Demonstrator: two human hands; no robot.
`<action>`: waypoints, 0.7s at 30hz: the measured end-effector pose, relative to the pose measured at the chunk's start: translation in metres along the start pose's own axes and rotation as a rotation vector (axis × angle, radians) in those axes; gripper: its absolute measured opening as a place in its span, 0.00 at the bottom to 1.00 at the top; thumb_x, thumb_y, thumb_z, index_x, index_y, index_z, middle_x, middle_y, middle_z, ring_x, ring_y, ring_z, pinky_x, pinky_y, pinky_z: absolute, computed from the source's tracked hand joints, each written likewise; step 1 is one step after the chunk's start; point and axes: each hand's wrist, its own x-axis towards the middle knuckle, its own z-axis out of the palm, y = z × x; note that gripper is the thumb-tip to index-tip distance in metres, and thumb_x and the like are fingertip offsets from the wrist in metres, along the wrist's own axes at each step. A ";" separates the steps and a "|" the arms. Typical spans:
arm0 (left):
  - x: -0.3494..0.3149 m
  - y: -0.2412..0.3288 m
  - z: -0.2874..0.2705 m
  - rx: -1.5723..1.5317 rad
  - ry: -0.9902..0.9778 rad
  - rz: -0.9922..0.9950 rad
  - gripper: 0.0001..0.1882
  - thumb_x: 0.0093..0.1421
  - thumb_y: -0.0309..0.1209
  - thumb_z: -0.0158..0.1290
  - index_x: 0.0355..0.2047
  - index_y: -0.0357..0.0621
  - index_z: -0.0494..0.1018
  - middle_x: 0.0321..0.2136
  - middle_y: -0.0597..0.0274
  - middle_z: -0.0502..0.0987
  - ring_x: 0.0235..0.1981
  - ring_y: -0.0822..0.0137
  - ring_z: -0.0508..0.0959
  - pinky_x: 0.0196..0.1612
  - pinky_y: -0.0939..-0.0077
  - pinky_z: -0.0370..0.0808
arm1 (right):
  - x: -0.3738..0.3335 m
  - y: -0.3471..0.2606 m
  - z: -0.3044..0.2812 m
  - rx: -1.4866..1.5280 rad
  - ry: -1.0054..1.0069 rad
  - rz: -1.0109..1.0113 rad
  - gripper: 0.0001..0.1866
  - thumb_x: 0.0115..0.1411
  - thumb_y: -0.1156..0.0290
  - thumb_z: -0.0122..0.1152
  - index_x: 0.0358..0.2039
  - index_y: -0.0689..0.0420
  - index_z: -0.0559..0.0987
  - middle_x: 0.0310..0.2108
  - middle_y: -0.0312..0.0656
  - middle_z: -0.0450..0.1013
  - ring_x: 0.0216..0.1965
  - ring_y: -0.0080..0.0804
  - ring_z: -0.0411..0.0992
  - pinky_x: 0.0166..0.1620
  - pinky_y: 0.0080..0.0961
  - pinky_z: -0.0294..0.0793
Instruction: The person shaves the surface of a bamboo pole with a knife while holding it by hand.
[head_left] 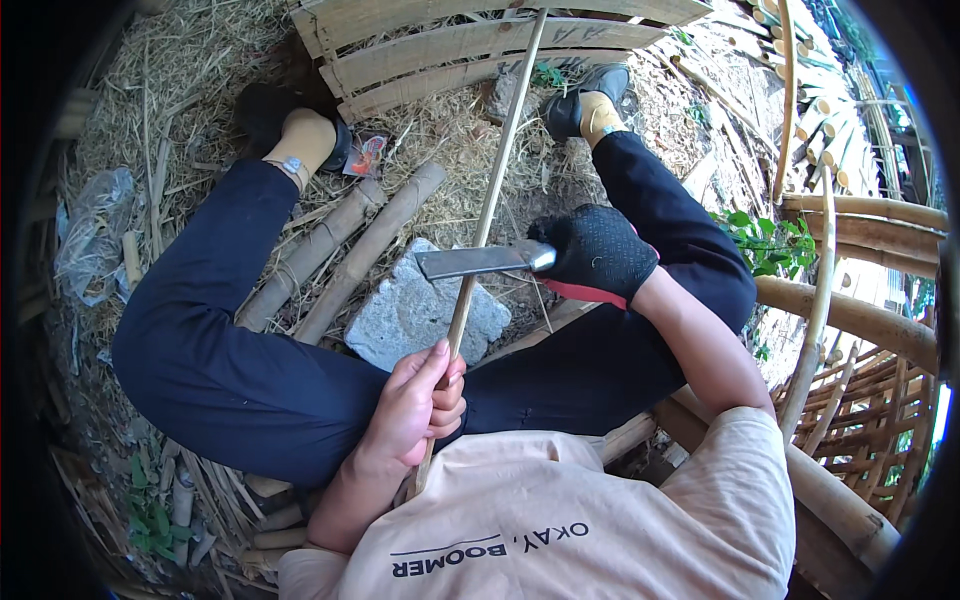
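Note:
A long, thin bamboo strip (497, 165) runs from my chest up past a wooden crate. My bare left hand (420, 398) is closed round its lower part, thumb along the strip. In a black glove with a red edge, my right hand (593, 255) grips a knife with a broad, flat metal blade (470, 262). The blade lies across the bamboo strip, above my left hand, and its handle is hidden inside the glove. Below the blade, a rough grey stone (415, 315) rests on the ground between my legs.
A slatted wooden crate (430, 70) stands between my feet. Two bamboo poles (370, 250) lie left of the stone. Crumpled clear plastic (95, 240) sits at the far left. Bamboo rails (850, 310) and a woven bamboo frame (870, 420) are on the right, near green leaves (765, 243). Straw covers the ground.

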 end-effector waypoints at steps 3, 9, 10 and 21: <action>0.001 0.000 0.002 0.066 0.037 0.024 0.21 0.74 0.45 0.35 0.27 0.47 0.62 0.12 0.79 0.48 0.09 0.85 0.46 0.10 0.86 0.44 | 0.000 -0.010 0.000 0.016 -0.080 -0.038 0.15 0.50 0.53 0.64 0.30 0.51 0.83 0.24 0.51 0.76 0.28 0.53 0.77 0.34 0.45 0.76; 0.005 -0.007 0.005 0.178 0.163 0.040 0.21 0.74 0.46 0.36 0.26 0.48 0.61 0.11 0.79 0.49 0.08 0.85 0.46 0.09 0.85 0.43 | 0.004 -0.008 0.004 -0.056 -0.089 0.027 0.15 0.51 0.54 0.62 0.30 0.51 0.83 0.24 0.51 0.77 0.28 0.52 0.77 0.35 0.45 0.76; 0.004 -0.006 0.006 0.181 0.156 0.042 0.21 0.74 0.47 0.36 0.26 0.48 0.61 0.11 0.79 0.49 0.08 0.85 0.46 0.09 0.85 0.43 | 0.006 -0.004 0.005 -0.071 -0.064 0.031 0.14 0.51 0.54 0.62 0.29 0.51 0.83 0.24 0.51 0.77 0.29 0.52 0.77 0.36 0.44 0.77; -0.001 -0.001 0.005 0.098 0.078 0.015 0.21 0.74 0.46 0.36 0.26 0.49 0.60 0.11 0.79 0.48 0.09 0.85 0.46 0.10 0.85 0.43 | 0.032 0.069 -0.022 -0.098 0.342 0.344 0.16 0.56 0.53 0.62 0.31 0.53 0.84 0.29 0.52 0.77 0.33 0.51 0.77 0.38 0.41 0.75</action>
